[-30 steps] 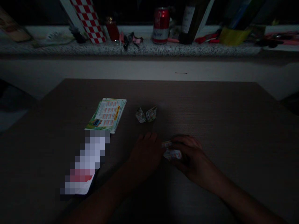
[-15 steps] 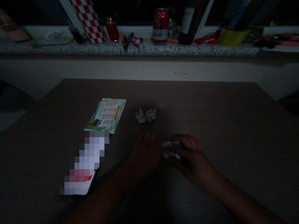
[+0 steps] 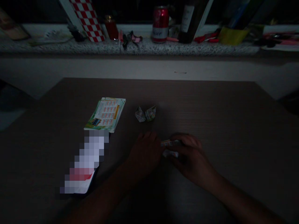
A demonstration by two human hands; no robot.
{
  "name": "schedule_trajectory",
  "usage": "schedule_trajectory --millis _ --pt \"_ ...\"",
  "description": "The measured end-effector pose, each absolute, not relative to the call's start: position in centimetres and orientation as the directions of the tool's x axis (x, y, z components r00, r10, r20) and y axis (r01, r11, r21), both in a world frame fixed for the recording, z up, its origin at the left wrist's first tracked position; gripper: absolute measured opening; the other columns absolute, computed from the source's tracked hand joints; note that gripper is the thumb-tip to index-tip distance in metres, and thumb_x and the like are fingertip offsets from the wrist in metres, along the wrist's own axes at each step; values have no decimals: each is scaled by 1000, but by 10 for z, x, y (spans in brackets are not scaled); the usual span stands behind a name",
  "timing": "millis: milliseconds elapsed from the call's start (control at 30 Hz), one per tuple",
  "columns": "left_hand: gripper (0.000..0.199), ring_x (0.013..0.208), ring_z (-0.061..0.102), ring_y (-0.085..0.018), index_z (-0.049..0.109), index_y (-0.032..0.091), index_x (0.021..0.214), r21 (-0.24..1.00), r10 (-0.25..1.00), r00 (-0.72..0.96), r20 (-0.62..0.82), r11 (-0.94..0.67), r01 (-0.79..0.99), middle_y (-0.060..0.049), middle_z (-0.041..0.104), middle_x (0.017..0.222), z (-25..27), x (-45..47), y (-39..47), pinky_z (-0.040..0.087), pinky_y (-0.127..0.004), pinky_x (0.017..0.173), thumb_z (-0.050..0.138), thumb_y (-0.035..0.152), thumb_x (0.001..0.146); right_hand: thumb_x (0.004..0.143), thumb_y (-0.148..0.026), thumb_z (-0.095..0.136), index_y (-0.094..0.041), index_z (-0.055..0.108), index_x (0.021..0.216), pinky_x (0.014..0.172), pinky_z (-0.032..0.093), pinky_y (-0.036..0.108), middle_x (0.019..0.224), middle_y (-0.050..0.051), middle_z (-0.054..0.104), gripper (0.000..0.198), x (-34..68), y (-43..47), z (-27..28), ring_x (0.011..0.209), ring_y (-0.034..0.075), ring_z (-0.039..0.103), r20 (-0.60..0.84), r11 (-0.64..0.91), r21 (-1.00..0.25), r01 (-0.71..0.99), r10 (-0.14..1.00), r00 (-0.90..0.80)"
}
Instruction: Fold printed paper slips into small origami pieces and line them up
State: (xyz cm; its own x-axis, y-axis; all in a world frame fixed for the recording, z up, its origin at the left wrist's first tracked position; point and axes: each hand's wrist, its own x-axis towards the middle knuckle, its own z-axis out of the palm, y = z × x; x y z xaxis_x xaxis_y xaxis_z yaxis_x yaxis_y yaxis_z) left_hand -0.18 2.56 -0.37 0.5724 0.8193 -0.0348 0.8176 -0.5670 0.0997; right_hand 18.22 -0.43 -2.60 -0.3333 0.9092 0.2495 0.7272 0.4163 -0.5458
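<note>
A printed, folded piece of paper (image 3: 170, 153) lies low on the dark table between my two hands, mostly covered by fingers. My left hand (image 3: 147, 152) rests over its left end with the fingers curled closed. From the other side, my right hand (image 3: 190, 152) grips the paper between thumb and fingers. Two small folded paper pieces, a left one (image 3: 140, 114) and a right one (image 3: 150, 114), stand close together just beyond my hands. The dim light hides the finer folds.
On the left lies a stack of printed calendar cards (image 3: 106, 115), with a lit phone (image 3: 81, 188) nearer me, its screen blurred out. Behind the table (image 3: 210, 102), a speckled windowsill (image 3: 149, 48) holds a red can (image 3: 160, 25), a dark bottle (image 3: 187, 25) and a checkered tube (image 3: 87, 20).
My right fingers have shifted very slightly on the folded paper. The whole view has moved a touch; the left hand and the other things stay as they were.
</note>
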Motion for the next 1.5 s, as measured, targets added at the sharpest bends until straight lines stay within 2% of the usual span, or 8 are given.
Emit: schedule_trajectory --millis 200,467,700,833,933,1100,1300,1500 --pt "19 88 57 -26 63 14 88 81 807 591 -3 -589 804 -10 61 92 -5 -3 26 45 -42 77 49 25 93 77 -27 72 -35 71 101 93 37 45 106 2 65 25 179 -3 -26 106 25 55 262 389 -535 750 920 -290" --pt "22 88 56 -25 62 14 88 115 811 584 -28 -578 808 -9 61 93 -2 -5 26 44 -40 77 46 28 95 76 -22 71 -35 67 111 96 36 46 116 3 61 36 190 0 -21 111 25 54 172 434 -551 713 895 -412" --pt "35 95 55 -28 61 15 94 201 827 560 -55 -540 817 -11 60 101 4 -7 22 43 -45 83 55 49 86 77 -22 71 -33 67 112 95 38 47 115 5 62 36 189 0 -20 111 27 54 194 447 -554 703 890 -412" --pt "27 97 55 -29 62 15 94 222 838 538 -89 -510 831 -10 60 100 7 -7 23 42 -47 84 57 39 85 78 -23 71 -33 67 112 95 39 46 115 5 62 35 191 0 -22 110 26 55 217 469 -547 693 879 -424" --pt "14 95 57 -27 63 15 90 262 856 505 -114 -464 846 -9 60 98 9 -10 24 43 -43 82 57 27 85 78 -24 71 -31 67 110 95 39 46 116 5 63 33 191 0 -22 110 26 55 238 475 -544 691 878 -415" --pt "6 88 58 -23 62 17 83 343 874 476 -98 -420 840 -6 60 90 7 -19 27 44 -36 77 58 20 82 79 -24 70 -30 68 109 96 39 46 116 5 62 31 190 -1 -21 112 26 54 212 458 -551 697 885 -414" --pt "8 81 58 -20 62 16 81 408 879 457 -137 -371 834 -4 60 86 8 -23 33 44 -32 71 55 13 79 78 -20 68 -31 65 115 100 36 50 122 6 59 39 194 -1 -17 115 28 51 188 490 -536 688 863 -469" --pt "16 83 57 -19 62 16 86 479 878 472 -80 -382 791 -4 59 89 5 -26 29 45 -30 72 51 7 79 78 -18 68 -31 60 124 97 38 50 122 7 59 49 199 -2 -11 115 29 51 177 527 -525 668 835 -521"
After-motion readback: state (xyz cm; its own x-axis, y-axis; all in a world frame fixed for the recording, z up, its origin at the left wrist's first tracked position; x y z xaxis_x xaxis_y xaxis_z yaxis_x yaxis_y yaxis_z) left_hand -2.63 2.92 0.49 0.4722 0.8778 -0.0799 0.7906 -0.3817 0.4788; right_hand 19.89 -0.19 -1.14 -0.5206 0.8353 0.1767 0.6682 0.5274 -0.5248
